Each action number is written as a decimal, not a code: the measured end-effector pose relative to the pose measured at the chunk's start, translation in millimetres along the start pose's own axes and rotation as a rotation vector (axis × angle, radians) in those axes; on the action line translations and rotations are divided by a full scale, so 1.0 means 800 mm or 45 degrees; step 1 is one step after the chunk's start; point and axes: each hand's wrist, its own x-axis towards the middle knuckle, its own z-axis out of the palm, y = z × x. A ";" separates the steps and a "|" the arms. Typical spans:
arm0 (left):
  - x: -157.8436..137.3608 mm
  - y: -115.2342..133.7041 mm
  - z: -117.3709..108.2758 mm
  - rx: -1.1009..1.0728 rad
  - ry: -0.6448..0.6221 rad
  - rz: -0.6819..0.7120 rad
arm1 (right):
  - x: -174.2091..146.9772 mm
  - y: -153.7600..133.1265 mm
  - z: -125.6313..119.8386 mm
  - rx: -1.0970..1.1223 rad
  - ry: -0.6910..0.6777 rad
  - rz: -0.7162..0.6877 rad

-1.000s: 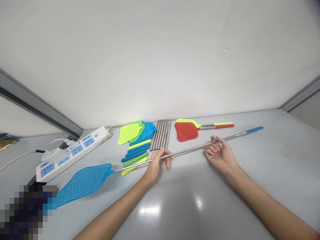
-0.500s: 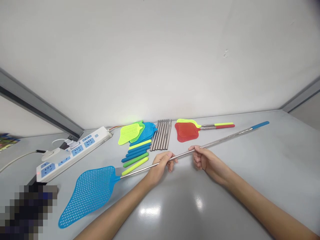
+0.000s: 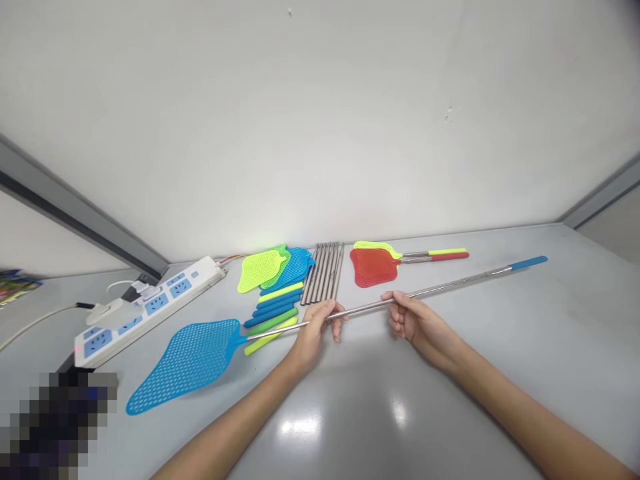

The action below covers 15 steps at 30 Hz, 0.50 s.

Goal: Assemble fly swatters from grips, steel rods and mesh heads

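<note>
Both hands hold a long blue fly swatter (image 3: 190, 360) across the front of me, its metal rod stretched out between them. My left hand (image 3: 320, 328) pinches the rod nearer the blue mesh head, which hangs at the left. Farther along, my right hand (image 3: 411, 318) grips the rod between thumb and fingers. The blue handle (image 3: 529, 263) is at the far right end. Behind my left hand lie several loose metal rods (image 3: 323, 273), side by side. Left of them are several blue, green and yellow handle sleeves (image 3: 273, 320).
Loose swatter heads (image 3: 260, 270) in yellow, green and blue overlap near the wall. A red swatter (image 3: 375, 268) rests partly over a yellow swatter (image 3: 447, 251) at the back right. A white power strip (image 3: 150, 310) with plugs and cables stands at the left. The wall (image 3: 320, 133) bounds the table.
The swatter has turned slightly in my hands: its blue head has moved up and to the right, while the handle end has dropped a little. Both hands still grip the rod.
</note>
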 end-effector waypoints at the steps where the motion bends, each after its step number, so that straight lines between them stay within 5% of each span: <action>1: 0.000 0.000 0.001 -0.038 0.025 -0.001 | 0.000 0.000 -0.001 0.005 0.017 -0.010; 9: 0.001 0.004 0.005 -0.307 0.444 0.062 | 0.007 0.000 -0.008 0.120 0.077 -0.087; 15: 0.004 -0.004 0.003 -0.176 0.335 0.018 | 0.004 -0.001 -0.006 0.065 0.073 -0.110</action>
